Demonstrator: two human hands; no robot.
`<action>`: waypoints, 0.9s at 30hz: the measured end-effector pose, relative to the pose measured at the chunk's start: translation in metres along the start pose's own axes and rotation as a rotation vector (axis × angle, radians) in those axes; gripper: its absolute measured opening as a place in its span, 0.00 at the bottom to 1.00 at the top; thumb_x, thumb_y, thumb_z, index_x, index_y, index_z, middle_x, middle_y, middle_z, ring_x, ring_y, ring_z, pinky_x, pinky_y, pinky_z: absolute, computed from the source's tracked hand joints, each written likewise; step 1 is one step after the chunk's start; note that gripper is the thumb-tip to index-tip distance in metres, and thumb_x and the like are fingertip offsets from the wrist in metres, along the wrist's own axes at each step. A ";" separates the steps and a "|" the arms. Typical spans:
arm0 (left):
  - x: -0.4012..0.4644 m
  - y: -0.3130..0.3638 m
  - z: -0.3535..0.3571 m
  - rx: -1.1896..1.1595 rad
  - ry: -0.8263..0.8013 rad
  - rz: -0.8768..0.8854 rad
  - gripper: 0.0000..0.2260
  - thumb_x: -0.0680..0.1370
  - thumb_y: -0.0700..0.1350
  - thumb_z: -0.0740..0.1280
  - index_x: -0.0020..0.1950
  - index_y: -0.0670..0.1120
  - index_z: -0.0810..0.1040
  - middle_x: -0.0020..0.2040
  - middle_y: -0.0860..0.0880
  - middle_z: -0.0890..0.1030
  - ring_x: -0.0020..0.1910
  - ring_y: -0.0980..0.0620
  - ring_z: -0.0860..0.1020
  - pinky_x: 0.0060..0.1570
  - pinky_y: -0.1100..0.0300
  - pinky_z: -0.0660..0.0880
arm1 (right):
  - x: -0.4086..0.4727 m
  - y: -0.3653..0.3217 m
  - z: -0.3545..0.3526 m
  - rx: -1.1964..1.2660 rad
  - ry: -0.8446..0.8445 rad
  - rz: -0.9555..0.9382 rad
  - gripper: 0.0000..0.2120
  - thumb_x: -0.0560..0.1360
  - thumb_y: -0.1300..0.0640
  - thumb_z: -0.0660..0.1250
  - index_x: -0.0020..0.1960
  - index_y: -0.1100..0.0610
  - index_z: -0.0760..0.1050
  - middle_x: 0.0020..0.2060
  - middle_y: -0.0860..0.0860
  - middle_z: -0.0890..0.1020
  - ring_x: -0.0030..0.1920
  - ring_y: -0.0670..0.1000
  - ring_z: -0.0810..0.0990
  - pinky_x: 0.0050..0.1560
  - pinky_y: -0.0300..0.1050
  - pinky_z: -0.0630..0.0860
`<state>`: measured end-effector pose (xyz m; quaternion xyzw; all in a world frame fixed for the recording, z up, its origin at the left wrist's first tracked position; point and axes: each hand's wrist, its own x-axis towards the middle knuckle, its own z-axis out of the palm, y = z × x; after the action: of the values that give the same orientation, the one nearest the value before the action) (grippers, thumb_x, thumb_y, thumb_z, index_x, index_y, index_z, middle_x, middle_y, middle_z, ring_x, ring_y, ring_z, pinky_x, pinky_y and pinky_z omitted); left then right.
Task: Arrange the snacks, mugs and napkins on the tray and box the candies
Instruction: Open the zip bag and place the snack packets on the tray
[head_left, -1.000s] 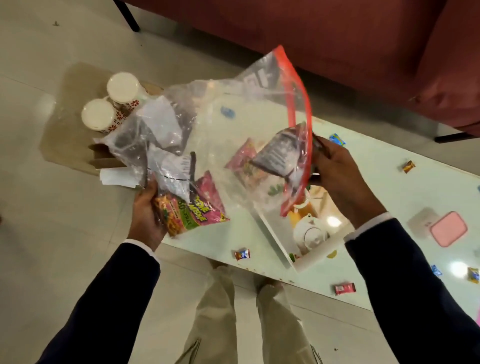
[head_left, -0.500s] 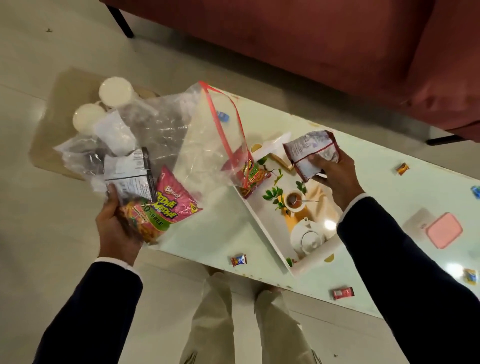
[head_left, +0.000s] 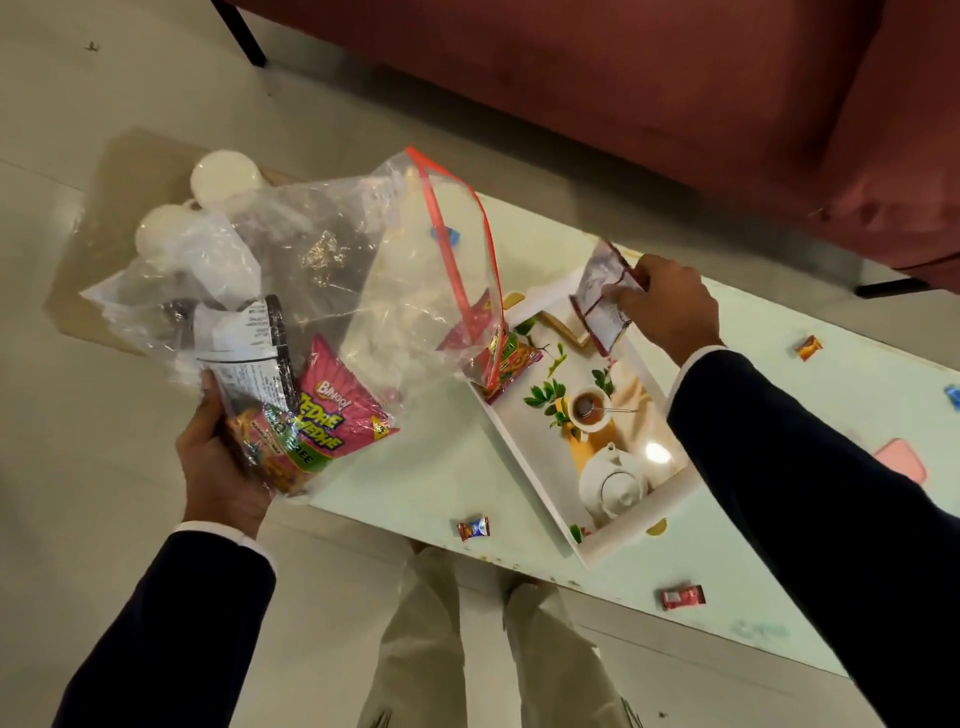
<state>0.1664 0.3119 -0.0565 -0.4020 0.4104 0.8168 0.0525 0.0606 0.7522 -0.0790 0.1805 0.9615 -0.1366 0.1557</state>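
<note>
A: Clear plastic, red zip strip: the zip bag (head_left: 332, 291) hangs from the person's left hand (head_left: 223, 457), which is clenched around its lower corner. Inside sit 1 pink snack packet (head_left: 332, 415) and a dark packet with a white label (head_left: 244, 343). Where is the piece being placed?

B: The silver packet (head_left: 602, 296) is pinched at its upper edge by the right hand (head_left: 670, 306), fingers closed on it. It hangs tilted, long axis running from upper right down to lower left, over the far end of the white tray (head_left: 530, 452). Whether its lower corner touches the tray cannot be told.

A: So the coming move probably turns on that drop?

B: Likely. The tray floor lies directly beneath the grip, so lowering and letting go looks sufficient. Another pink packet (head_left: 511, 358) already lies in the tray just to the left, partly behind the bag's mouth.

A: Any writing?

B: "BINGO!" and "TEDHE MEDHE" on the bagged pink packet. The silver one's print is too blurred.

A: The rest?

B: 2 white mugs (head_left: 223, 176) stand beyond the bag. Wrapped candies (head_left: 472, 528) lie scattered on the pale table (head_left: 415, 493), unboxed.
</note>
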 end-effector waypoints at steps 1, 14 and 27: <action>0.000 -0.001 0.000 0.001 0.003 0.005 0.24 0.86 0.56 0.55 0.78 0.45 0.71 0.69 0.46 0.81 0.70 0.43 0.77 0.68 0.41 0.74 | 0.000 0.000 -0.001 -0.003 0.035 0.015 0.17 0.78 0.38 0.63 0.47 0.52 0.79 0.40 0.52 0.81 0.39 0.57 0.79 0.42 0.48 0.73; 0.004 -0.001 0.005 0.084 0.001 0.040 0.24 0.86 0.56 0.55 0.78 0.45 0.70 0.76 0.42 0.73 0.74 0.41 0.73 0.69 0.44 0.74 | 0.006 -0.055 0.041 -0.138 -0.089 0.100 0.14 0.78 0.50 0.62 0.53 0.60 0.79 0.43 0.55 0.81 0.41 0.57 0.77 0.39 0.44 0.68; 0.005 -0.011 -0.003 0.118 -0.043 0.022 0.25 0.86 0.56 0.55 0.80 0.45 0.67 0.78 0.42 0.70 0.76 0.41 0.71 0.76 0.39 0.65 | -0.020 -0.029 0.075 0.421 -0.022 -0.003 0.12 0.78 0.56 0.70 0.59 0.57 0.75 0.54 0.53 0.78 0.47 0.47 0.75 0.44 0.36 0.72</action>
<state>0.1691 0.3160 -0.0679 -0.3758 0.4609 0.8003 0.0758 0.0861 0.6956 -0.1349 0.2063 0.9102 -0.3368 0.1247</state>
